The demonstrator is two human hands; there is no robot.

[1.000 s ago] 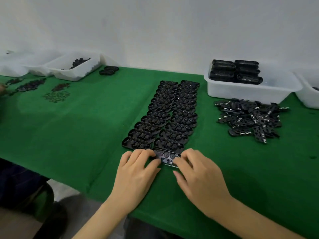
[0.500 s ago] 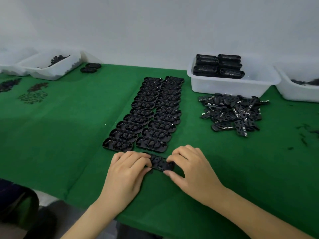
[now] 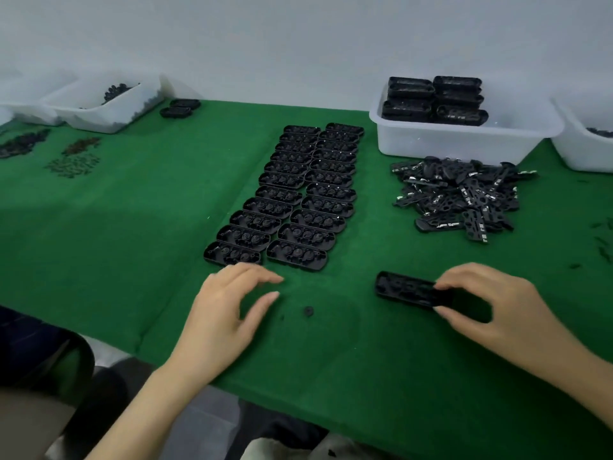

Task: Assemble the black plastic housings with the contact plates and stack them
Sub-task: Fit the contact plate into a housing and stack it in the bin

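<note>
Background: pale wall across the top of the frame, above a table [image 3: 116, 234] covered in green cloth.
Upper left: white bin [image 3: 109, 104] holding small dark parts; two black housings [image 3: 180, 107] lie just to its right on the cloth.
Left edge: loose heaps of small dark parts [image 3: 71, 157] on the cloth, too small to make out.
Left hand [image 3: 225, 313]: lower centre-left, palm down over the cloth, fingers loosely spread and holding nothing; fingertips just below the nearest housing of the left column.
Centre: two columns of open housings [image 3: 298, 197], hollow side up, running from mid-frame toward the wall, each overlapping the next.
Small round black part [image 3: 308, 311]: alone on the cloth between the two hands.
Held housing [image 3: 406, 288]: lower right of centre, its right end pinched between thumb and fingers of the right hand [image 3: 497, 310]; whether its left end touches the cloth cannot be told.
Right of centre: pile of contact plates [image 3: 464, 197], black with silvery bits, jumbled.
Upper right: white tub [image 3: 464, 141] with finished housings [image 3: 434, 99] stacked in its left part.
Far right edge: another white tub [image 3: 583, 151], partly cut off.
</note>
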